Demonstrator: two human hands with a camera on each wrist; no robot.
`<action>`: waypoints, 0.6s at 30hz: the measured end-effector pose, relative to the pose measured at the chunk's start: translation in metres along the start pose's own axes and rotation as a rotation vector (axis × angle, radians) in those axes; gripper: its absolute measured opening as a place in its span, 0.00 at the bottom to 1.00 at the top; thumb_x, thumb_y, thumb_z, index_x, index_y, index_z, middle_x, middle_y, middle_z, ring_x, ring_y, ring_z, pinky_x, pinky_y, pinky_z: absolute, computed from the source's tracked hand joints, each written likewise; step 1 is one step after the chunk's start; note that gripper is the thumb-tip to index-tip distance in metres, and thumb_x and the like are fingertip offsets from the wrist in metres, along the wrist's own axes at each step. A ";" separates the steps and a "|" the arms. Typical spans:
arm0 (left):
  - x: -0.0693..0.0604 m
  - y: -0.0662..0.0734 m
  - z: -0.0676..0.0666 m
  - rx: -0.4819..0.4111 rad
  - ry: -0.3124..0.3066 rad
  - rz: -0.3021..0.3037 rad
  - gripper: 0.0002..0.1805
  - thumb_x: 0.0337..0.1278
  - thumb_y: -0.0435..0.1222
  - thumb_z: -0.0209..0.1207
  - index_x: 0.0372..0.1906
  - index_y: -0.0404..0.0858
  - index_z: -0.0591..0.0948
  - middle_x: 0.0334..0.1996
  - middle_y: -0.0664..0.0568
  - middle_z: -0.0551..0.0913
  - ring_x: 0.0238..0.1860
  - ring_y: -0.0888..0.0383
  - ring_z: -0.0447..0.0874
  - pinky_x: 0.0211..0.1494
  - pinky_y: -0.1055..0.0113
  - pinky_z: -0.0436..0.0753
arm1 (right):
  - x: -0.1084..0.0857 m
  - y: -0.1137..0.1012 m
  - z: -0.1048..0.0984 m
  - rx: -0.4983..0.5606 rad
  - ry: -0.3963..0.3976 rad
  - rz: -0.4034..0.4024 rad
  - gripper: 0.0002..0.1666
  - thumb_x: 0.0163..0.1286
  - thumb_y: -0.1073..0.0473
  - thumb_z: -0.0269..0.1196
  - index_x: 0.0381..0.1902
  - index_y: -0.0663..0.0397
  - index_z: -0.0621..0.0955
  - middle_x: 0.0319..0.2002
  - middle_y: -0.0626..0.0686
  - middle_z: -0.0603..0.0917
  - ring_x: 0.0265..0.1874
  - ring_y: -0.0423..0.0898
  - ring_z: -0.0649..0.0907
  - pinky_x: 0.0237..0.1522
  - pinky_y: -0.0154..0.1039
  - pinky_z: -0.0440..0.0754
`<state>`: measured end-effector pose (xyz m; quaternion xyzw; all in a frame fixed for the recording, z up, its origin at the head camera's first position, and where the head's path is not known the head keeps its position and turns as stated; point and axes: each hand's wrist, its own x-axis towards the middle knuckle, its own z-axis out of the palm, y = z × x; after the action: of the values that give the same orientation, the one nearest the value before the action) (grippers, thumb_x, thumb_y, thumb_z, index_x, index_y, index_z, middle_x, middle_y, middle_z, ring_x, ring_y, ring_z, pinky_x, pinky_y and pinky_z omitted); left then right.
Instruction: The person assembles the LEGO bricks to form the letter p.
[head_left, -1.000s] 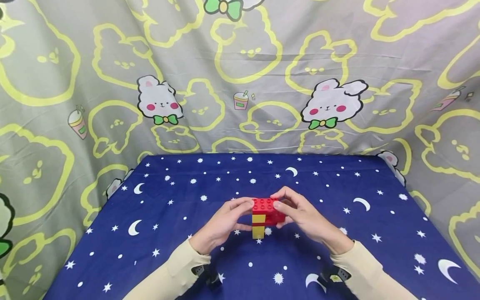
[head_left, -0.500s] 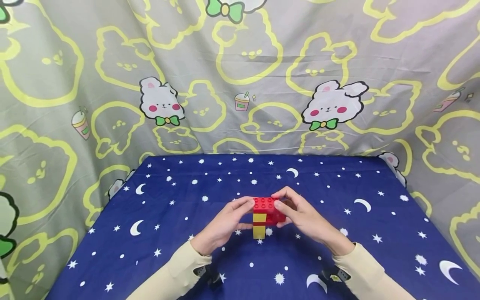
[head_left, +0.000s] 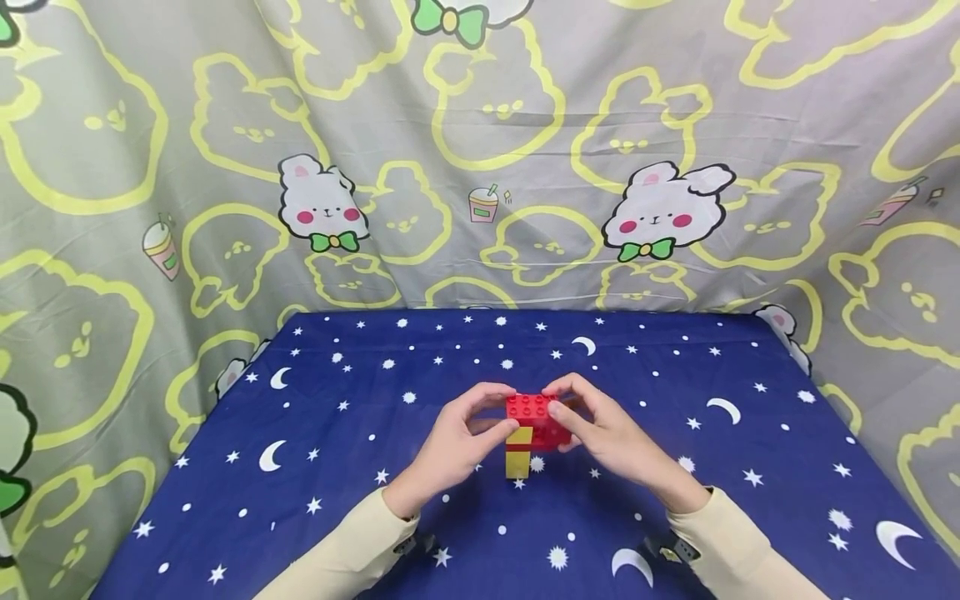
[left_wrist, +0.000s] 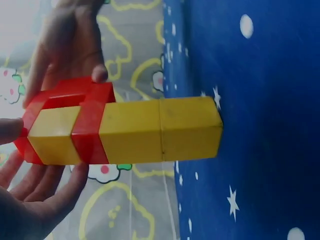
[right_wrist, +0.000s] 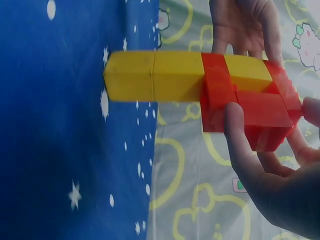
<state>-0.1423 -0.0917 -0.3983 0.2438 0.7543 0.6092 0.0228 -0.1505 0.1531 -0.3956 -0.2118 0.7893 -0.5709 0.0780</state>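
Note:
Between both hands is an assembly of toy building bricks, its studded red brick point(head_left: 528, 406) on top. A column of yellow bricks point(left_wrist: 160, 130) runs down its left side, crossed by a red layer. More red bricks point(right_wrist: 265, 110) fill the right part. My left hand point(head_left: 450, 442) pinches the left end, thumb in front by the upper yellow brick and fingers at the top back edge. My right hand point(head_left: 618, 437) grips the right end, its thumb on the near upper edge; some of its fingers are hidden behind. Whether the column's foot touches the cloth I cannot tell.
A dark blue cloth point(head_left: 337, 467) with white stars and moons covers the table. Behind it hangs a grey curtain point(head_left: 525, 250) with yellow outlines and white rabbit heads. Dark wrist devices sit below both sleeves.
My left thumb has come down from the top of the red brick to the front, and the left fingers have risen to the back edge. The right hand and the brick assembly stay put.

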 end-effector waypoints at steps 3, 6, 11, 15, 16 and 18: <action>0.000 -0.001 0.000 0.000 0.016 0.007 0.21 0.64 0.35 0.68 0.61 0.41 0.80 0.57 0.50 0.84 0.59 0.54 0.83 0.59 0.63 0.84 | -0.001 -0.001 -0.004 -0.065 0.019 -0.013 0.17 0.78 0.50 0.61 0.59 0.46 0.78 0.50 0.56 0.82 0.43 0.53 0.83 0.37 0.48 0.90; 0.000 -0.002 -0.001 -0.014 0.031 0.003 0.19 0.65 0.35 0.67 0.59 0.43 0.81 0.57 0.49 0.85 0.59 0.54 0.83 0.58 0.64 0.85 | -0.002 -0.002 -0.009 -0.108 0.005 -0.038 0.20 0.74 0.50 0.65 0.61 0.43 0.79 0.52 0.52 0.83 0.48 0.52 0.83 0.40 0.45 0.89; 0.000 0.000 -0.001 -0.029 0.032 -0.011 0.18 0.65 0.36 0.67 0.58 0.43 0.82 0.57 0.50 0.85 0.58 0.54 0.83 0.57 0.65 0.85 | -0.005 -0.005 -0.015 -0.159 -0.049 -0.096 0.30 0.65 0.55 0.74 0.64 0.42 0.77 0.55 0.49 0.82 0.54 0.52 0.82 0.45 0.38 0.88; 0.000 0.001 -0.001 -0.029 0.033 -0.028 0.18 0.64 0.36 0.68 0.57 0.44 0.83 0.56 0.52 0.85 0.57 0.55 0.84 0.56 0.65 0.85 | -0.005 -0.007 -0.016 -0.168 -0.061 -0.102 0.32 0.64 0.57 0.75 0.64 0.42 0.77 0.56 0.48 0.82 0.55 0.52 0.83 0.46 0.37 0.88; 0.000 0.001 -0.001 -0.029 0.033 -0.034 0.17 0.64 0.36 0.68 0.57 0.44 0.83 0.56 0.52 0.85 0.57 0.55 0.84 0.56 0.65 0.85 | -0.005 -0.007 -0.016 -0.170 -0.062 -0.099 0.32 0.64 0.57 0.74 0.64 0.42 0.77 0.56 0.49 0.82 0.55 0.52 0.83 0.46 0.36 0.88; 0.000 0.001 -0.001 -0.029 0.033 -0.043 0.17 0.64 0.37 0.68 0.57 0.44 0.83 0.55 0.51 0.86 0.57 0.55 0.84 0.56 0.65 0.86 | -0.005 -0.007 -0.016 -0.170 -0.062 -0.089 0.32 0.64 0.56 0.74 0.64 0.42 0.77 0.56 0.48 0.82 0.55 0.52 0.83 0.45 0.36 0.88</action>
<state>-0.1420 -0.0924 -0.3976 0.2172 0.7507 0.6233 0.0268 -0.1502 0.1677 -0.3844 -0.2702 0.8219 -0.4980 0.0586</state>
